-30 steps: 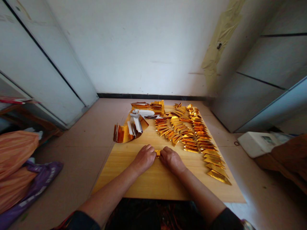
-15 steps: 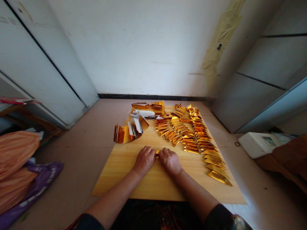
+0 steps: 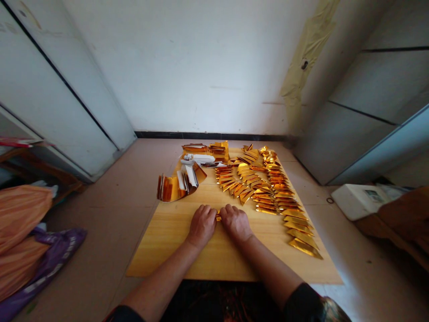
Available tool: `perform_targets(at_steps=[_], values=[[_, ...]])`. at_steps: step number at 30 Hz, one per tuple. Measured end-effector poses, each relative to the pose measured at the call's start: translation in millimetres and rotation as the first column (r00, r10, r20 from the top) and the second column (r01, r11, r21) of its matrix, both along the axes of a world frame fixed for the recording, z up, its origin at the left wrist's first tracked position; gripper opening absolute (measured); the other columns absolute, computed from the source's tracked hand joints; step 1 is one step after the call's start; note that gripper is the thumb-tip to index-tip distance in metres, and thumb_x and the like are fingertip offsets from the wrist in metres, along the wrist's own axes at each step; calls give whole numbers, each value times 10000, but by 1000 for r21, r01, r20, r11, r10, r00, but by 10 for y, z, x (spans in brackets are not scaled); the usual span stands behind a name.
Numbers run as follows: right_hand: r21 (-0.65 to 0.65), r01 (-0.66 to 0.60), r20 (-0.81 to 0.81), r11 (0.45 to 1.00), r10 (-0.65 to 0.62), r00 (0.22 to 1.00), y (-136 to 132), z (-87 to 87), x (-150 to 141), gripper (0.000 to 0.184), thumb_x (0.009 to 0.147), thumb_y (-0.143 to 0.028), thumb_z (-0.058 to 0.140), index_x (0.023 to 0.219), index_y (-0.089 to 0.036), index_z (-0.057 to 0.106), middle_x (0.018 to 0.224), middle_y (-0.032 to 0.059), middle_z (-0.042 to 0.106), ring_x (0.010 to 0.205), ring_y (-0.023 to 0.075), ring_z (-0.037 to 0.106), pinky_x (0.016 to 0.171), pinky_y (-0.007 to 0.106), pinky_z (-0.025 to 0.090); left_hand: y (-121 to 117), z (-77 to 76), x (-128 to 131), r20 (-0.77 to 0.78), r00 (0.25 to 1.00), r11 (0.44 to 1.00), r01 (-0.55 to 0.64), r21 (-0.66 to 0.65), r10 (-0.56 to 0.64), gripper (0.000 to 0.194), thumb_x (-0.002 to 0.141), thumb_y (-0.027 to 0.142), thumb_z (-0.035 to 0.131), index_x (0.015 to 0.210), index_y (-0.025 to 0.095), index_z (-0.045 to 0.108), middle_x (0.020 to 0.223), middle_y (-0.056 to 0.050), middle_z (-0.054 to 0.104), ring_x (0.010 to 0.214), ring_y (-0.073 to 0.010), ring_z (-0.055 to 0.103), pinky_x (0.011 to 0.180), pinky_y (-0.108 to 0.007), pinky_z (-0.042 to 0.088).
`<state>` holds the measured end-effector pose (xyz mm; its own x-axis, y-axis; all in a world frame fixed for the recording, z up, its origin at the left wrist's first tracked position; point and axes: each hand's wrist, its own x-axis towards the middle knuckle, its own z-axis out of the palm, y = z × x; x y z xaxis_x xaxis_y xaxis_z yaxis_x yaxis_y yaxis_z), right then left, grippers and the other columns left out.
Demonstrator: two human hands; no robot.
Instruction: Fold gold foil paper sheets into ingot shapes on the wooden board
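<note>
A small piece of gold foil paper (image 3: 218, 216) shows between my two fists, just above the wooden board. My left hand (image 3: 203, 223) is closed on its left end, and my right hand (image 3: 235, 222) grips the right end. Most of the piece is hidden by my fingers. To the right and beyond, rows of folded gold foil paper pieces (image 3: 248, 176) lie fanned out across the board. Stacks of unfolded gold sheets (image 3: 170, 188) with white backs stand curled at the board's far left.
The wooden board (image 3: 161, 250) ends close to my body. White wall (image 3: 201, 67) rises behind it, with cabinets on both sides. Orange and purple bags (image 3: 30, 223) lie on the floor at left; a white box (image 3: 355, 201) sits at right.
Both hands stay closed on the gold foil paper in nearly the same place. The whole view has shifted very slightly; the laid-out pieces look unchanged.
</note>
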<state>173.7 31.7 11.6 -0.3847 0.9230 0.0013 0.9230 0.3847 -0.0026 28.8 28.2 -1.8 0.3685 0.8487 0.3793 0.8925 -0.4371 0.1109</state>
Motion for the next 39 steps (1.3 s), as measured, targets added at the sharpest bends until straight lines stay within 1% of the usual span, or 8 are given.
perform_targets(at_steps=[4,7,10,16,21,26,31,39], values=[[-29,-2,1,1000,2,1000,49,35,31,183,950,-198,373,947,-184,555,924,76,585,808,165,571,610,227,393,19,-6,-4,17,1000,1000,-7,-6,7,163,850,117,486,724,183,566,754,-48,540,776,-188,484,715,-318,410],[-42,-57,3,997,57,998,74,41,79,176,947,-193,387,954,-180,563,927,72,583,819,153,574,616,220,391,38,-11,-8,24,1000,1000,-4,-10,4,161,862,148,494,719,182,560,751,-46,545,773,-184,489,712,-315,405],[-34,-94,-9,995,94,996,90,21,106,168,943,-204,404,939,-179,570,913,66,582,820,149,573,616,218,387,45,-8,-2,10,999,999,-31,-12,31,153,864,170,502,723,184,559,751,-44,555,767,-185,492,703,-315,398],[-5,-47,-21,999,47,999,72,-35,99,156,944,-205,402,930,-182,556,929,69,586,809,154,568,593,218,380,27,39,36,-24,994,991,-104,-79,103,124,856,187,513,743,184,562,779,-50,577,797,-199,504,709,-319,386],[21,-53,-17,998,54,998,47,-47,154,139,935,-190,418,928,-190,556,921,63,593,802,156,567,589,217,375,8,72,47,-41,990,981,-140,-133,135,102,854,214,512,777,197,577,811,-48,586,828,-206,509,721,-322,371],[40,35,-74,999,-32,997,24,-48,152,135,923,-193,441,895,-194,573,888,55,599,800,155,570,599,220,375,-16,72,50,-36,985,973,-173,-156,169,76,828,185,517,822,204,591,836,-48,594,855,-219,513,718,-329,353],[61,113,-135,992,-104,985,-4,-45,126,140,908,-179,455,873,-203,588,868,42,604,788,145,561,614,216,364,-47,68,56,-20,976,961,-216,-173,216,105,824,177,507,871,216,593,856,-46,596,871,-223,512,710,-328,334],[138,101,-165,985,-78,983,9,-110,166,126,895,-191,480,835,-195,591,829,41,604,738,140,544,580,223,319,-44,55,46,6,978,962,-206,-181,210,117,869,243,486,888,230,600,869,-44,601,872,-226,511,716,-336,320]])
